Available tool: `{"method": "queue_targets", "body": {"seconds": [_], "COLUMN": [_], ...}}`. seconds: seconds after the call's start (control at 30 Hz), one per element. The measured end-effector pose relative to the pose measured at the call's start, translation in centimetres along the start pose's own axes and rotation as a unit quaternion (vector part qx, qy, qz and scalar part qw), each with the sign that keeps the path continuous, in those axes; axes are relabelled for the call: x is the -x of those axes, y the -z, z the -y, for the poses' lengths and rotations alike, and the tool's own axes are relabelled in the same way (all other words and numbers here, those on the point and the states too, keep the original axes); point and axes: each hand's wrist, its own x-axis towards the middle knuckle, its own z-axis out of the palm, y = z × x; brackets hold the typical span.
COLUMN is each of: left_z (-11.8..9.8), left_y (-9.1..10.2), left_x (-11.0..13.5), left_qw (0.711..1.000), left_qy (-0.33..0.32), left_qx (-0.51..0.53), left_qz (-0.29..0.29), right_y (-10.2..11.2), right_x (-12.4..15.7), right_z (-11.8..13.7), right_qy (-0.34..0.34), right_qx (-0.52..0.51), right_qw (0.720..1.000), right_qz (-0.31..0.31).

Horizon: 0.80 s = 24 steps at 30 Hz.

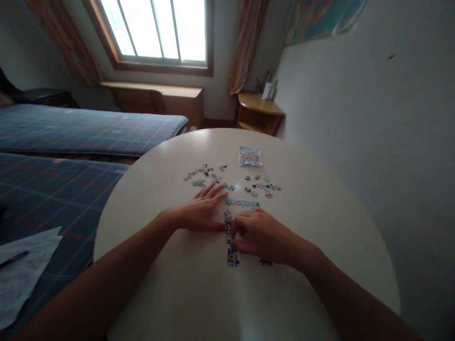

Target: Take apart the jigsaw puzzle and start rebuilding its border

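Note:
My left hand (203,210) lies flat on the round cream table (170,284), fingers stretched out, beside a joined column of puzzle pieces (232,255). My right hand (261,235) rests just right of that column with its fingers curled and pinched at the pieces near the column's upper part. A joined light-blue row of pieces (242,203) lies just above both hands. Loose puzzle pieces (204,175) are scattered beyond the left hand, and another loose group (262,185) lies beyond the right. A small picture card (250,156) lies farther back.
Two beds with blue plaid covers (71,128) stand at the left. A sheet of paper (24,274) with a pen (13,259) lies on the near bed. A wooden corner shelf (259,113) sits under the window; a grey wall (373,118) is close on the right.

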Motion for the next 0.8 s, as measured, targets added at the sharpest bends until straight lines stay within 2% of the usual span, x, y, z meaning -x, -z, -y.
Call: {"method": "queue_targets", "body": {"seconds": [0.43, 0.8], "left_z": [-0.45, 0.04], "left_y": [0.38, 0.01], "left_x": [0.06, 0.12], "left_qw": [1.0, 1.0], "left_qy": [0.014, -0.005], "left_qx": [-0.003, -0.001], "left_qz": [0.014, -0.004], "right_y": [0.92, 0.51], "right_x": [0.7, 0.13], "right_z": [0.03, 0.29], "right_qy": [-0.032, -0.045], "right_qx": [0.02, 0.027], "right_qw": [0.999, 0.999], "right_qz": [0.038, 0.01]}}
